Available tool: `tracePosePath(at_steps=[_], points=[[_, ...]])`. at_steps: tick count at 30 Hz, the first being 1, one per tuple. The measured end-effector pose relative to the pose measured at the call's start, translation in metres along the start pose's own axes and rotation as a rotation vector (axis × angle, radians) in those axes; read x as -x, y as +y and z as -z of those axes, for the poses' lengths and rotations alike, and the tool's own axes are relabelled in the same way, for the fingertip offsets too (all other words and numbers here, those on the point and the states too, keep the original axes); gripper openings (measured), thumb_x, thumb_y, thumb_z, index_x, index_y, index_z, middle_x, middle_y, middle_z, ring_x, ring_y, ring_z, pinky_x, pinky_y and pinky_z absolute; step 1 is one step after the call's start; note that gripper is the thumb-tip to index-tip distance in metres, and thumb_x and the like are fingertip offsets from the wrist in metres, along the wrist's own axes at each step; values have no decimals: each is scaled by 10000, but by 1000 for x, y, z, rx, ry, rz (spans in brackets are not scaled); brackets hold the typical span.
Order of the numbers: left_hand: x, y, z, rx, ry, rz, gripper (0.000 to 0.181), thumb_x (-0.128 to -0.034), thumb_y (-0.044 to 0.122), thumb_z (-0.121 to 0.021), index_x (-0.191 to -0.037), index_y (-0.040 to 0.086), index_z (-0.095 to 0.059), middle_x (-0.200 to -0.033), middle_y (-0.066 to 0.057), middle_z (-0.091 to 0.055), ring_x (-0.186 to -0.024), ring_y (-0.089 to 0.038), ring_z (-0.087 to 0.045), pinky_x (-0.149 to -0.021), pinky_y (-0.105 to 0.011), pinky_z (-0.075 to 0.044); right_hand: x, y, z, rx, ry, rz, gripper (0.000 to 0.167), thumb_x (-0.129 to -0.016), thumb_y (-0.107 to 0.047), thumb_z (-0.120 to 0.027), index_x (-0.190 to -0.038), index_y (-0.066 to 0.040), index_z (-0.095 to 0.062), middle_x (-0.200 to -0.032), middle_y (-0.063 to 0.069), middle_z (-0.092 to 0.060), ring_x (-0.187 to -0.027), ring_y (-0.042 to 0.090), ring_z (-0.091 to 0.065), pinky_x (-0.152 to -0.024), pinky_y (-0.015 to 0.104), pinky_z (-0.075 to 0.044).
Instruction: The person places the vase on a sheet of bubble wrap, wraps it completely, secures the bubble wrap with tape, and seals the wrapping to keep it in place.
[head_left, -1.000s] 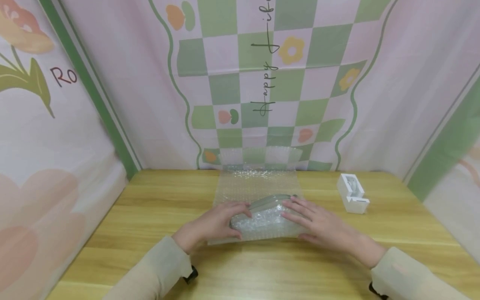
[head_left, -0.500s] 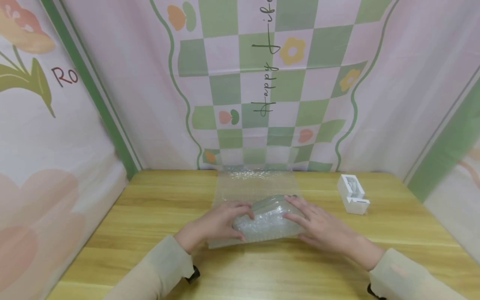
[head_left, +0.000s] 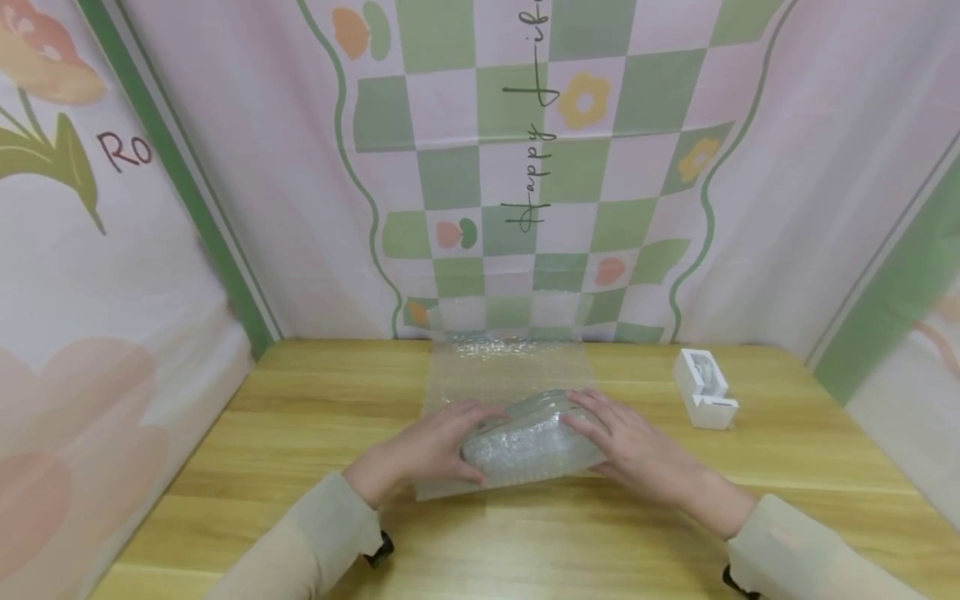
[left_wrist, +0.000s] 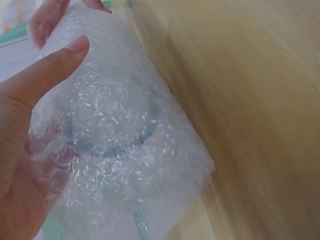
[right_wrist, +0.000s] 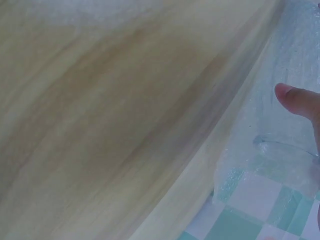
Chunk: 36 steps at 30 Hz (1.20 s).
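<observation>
Gripping the bubble-wrapped bundle (head_left: 521,454) now, midway across the desk (head_left: 322,400), with the fingers (head_left: 596,406) of left hand (head_left: 427,447) and right hand (head_left: 647,454) curled round its ends (well left of a white tape dispenser (head_left: 705,400))!

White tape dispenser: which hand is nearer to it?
Right. The right hand holds the right end of the bubble-wrapped bundle, left of the white tape dispenser; the left hand holds the bundle's left end, farther away.
</observation>
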<state>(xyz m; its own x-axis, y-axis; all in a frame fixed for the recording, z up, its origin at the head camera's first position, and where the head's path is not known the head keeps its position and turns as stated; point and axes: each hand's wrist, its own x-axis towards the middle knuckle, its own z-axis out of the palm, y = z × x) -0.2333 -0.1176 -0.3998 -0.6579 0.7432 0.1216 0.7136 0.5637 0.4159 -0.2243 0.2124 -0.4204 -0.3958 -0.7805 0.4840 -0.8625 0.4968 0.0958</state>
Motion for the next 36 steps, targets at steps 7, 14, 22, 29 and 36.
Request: tracePosePath(at_steps=[7,14,22,29,36], points=[[1,-1,-1,28,-9,65,944,-741,311,-924,-1543,177,-444,-1523,-75,-494,-1359,-271,-492,-1117,-480,-427,-2,-1,3,8,-11,-3,1054,-580,-112,-946,-1493,9,-434,-1471,276,-471,-1315,452,-477,-1017,600,-480],[3,-5,-1,43,-7,67,926,-756,338,-904,-1551,209,-447,-1528,-57,-496,-1357,-265,-501,-1112,-492,-430,-4,-3,5,22,7,2,1050,-582,-106,-953,-1488,25,-440,-1452,276,-492,-1290,458,-508,-1003,602,-489],[2,-5,-1,44,-10,40,911,-757,352,-904,-1539,198,-465,-1511,-55,-515,-1350,-254,-508,-1123,-474,-422,-1,-7,6,20,-18,-37,1023,-585,-74,-940,-1482,13,-455,-1461,265,-490,-1307,449,-497,-1033,595,-468],[2,-3,0,23,-27,42,880,-780,367,-882,-1540,206,-470,-1491,-80,-522,-1327,-268,-526,-1109,-470,-440,2,-9,6,20,-5,-32,1010,-577,-72,-932,-1467,29,-464,-1455,267,-492,-1278,442,-525,-1016,592,-483],[0,-2,4,71,-58,42,836,-805,343,-866,-1536,209,-482,-1436,-84,-537,-1282,-270,-541,-1079,-463,-471,1,-9,10,7,-15,-44,1018,-582,-136,-949,-1465,34,-471,-1433,253,-516,-1261,418,-546,-1010,575,-495]])
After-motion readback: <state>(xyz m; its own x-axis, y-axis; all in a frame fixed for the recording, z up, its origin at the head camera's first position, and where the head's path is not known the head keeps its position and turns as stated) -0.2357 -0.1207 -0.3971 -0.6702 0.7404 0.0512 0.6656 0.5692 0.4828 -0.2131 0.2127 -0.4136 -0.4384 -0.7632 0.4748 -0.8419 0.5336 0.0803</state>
